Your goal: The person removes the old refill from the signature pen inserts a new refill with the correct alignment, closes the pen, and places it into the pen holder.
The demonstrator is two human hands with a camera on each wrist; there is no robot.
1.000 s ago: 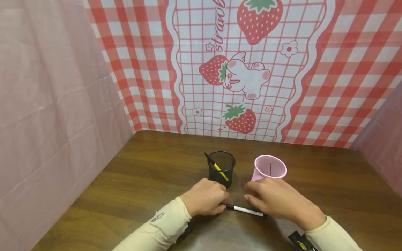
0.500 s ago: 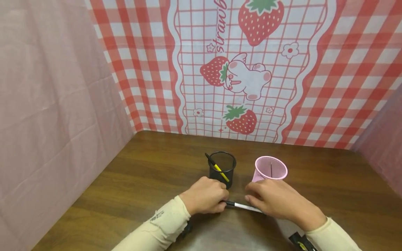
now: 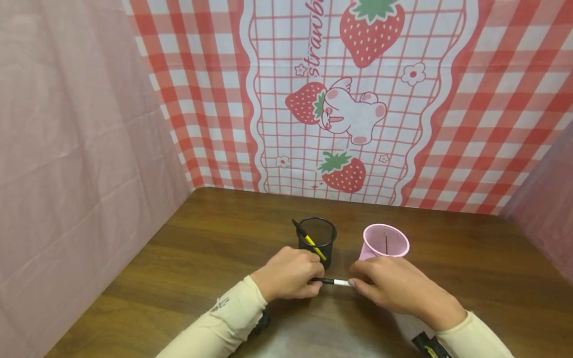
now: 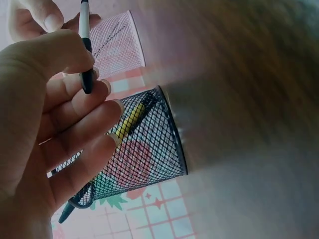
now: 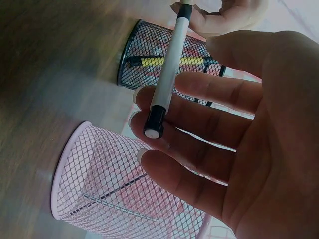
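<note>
A white marker [image 5: 168, 69] with black ends spans the gap between the two hands. My left hand [image 3: 291, 273] pinches its black capped end [image 4: 87, 74] between thumb and forefinger, the other fingers loosely bent. My right hand [image 3: 398, 286] is at the white end, fingers spread and slightly bent; in the right wrist view the marker passes in front of the fingers, with the thumb apart from it. Just beyond the left hand stands a black mesh pen cup [image 3: 329, 248] holding a yellow-and-black marker [image 3: 309, 239]. A pink mesh pen cup [image 3: 369, 243] stands behind the right hand, partly hidden.
Inside the pink cup a thin dark stick-like line [image 3: 386, 243] shows. The brown wooden table [image 3: 215, 233] ends at a red checked strawberry cloth [image 3: 210, 99] behind, with a pale pink cloth [image 3: 89, 149] along the left.
The left hand has risen slightly with the marker's capped end. The marker has shifted up toward the right hand, and its white end is now hidden behind that hand in the head view.
</note>
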